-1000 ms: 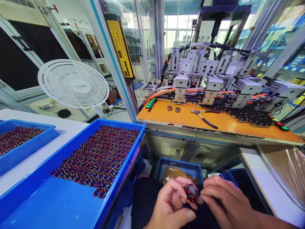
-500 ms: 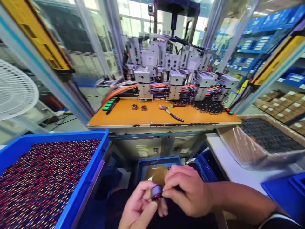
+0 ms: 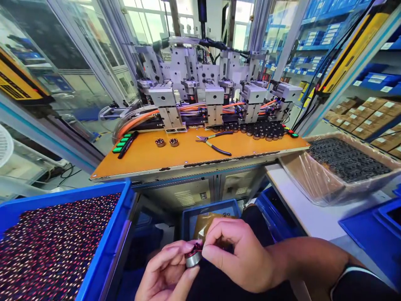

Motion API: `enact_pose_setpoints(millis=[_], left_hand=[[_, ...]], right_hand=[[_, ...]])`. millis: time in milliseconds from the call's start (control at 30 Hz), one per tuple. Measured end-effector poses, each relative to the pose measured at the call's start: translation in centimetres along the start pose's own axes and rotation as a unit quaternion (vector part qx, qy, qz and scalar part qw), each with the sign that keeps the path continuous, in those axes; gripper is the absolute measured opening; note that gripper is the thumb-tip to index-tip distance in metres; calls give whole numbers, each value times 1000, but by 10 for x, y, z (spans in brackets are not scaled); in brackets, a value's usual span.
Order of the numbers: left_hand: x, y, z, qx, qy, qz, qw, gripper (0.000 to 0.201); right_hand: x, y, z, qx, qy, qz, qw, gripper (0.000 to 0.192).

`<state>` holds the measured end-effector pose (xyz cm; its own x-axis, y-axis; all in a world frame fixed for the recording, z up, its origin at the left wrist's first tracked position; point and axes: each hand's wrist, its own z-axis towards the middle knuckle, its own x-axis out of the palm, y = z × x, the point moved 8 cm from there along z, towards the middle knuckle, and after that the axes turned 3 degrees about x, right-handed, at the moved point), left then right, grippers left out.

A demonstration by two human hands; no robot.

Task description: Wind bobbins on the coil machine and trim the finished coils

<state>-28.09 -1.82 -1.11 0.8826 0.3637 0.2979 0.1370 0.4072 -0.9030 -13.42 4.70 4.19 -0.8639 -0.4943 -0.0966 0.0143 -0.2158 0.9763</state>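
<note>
Low in the head view, my left hand pinches a small motor part between thumb and fingers. It is a short cylinder with a silvery metal side and dark red, winding-like pieces at its upper end. My right hand is beside it, thumb and forefinger pressed together at the part's upper right edge. Whatever lies between those fingertips is hidden or too small to make out. Behind the hands, a blue tray holds a brown plastic bag and a few small dark pieces.
A blue bin of red and black parts stands left. Ahead, an orange bench carries pliers, two metal rings and several dark round parts before a machine. A plastic-lined carton is at right.
The motor part has turned over in my left hand: its red end, lower before, now faces up. Both hands sit slightly further left in view, and the camera view has shifted.
</note>
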Motion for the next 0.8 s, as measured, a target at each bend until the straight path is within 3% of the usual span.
enact_pose_setpoints(millis=[100,200,333,500,600,633,700,733,767,800], left_hand=[[-1,1,1,1,11,20,1000,34],[3,3,3,-12,44,-1,999,31],[5,5,4,-19,64,-30,997,30],[5,8,6,-21,86,-50,995,29],[6,16,9,-57,73,-89,992,18],[5,22,10,-85,54,-104,989,11],[2,40,7,-163,0,-108,981,10],[-1,49,4,-197,-26,-92,976,16],[-5,54,0,-211,-52,-64,974,21],[-9,54,-3,-198,-74,-26,977,25]], right_hand=[[14,-24,-5,180,75,124,973,15],[22,-38,-11,270,112,188,938,23],[25,-50,-12,301,122,218,920,43],[34,-53,-12,267,166,257,914,53],[34,-51,-9,197,162,245,935,49],[29,-47,-5,146,139,224,953,45],[12,-30,3,-23,63,124,990,35],[2,-17,3,-130,15,41,990,30],[-4,-3,-1,-237,-33,-53,969,26],[-7,9,-7,-332,-74,-145,929,23]])
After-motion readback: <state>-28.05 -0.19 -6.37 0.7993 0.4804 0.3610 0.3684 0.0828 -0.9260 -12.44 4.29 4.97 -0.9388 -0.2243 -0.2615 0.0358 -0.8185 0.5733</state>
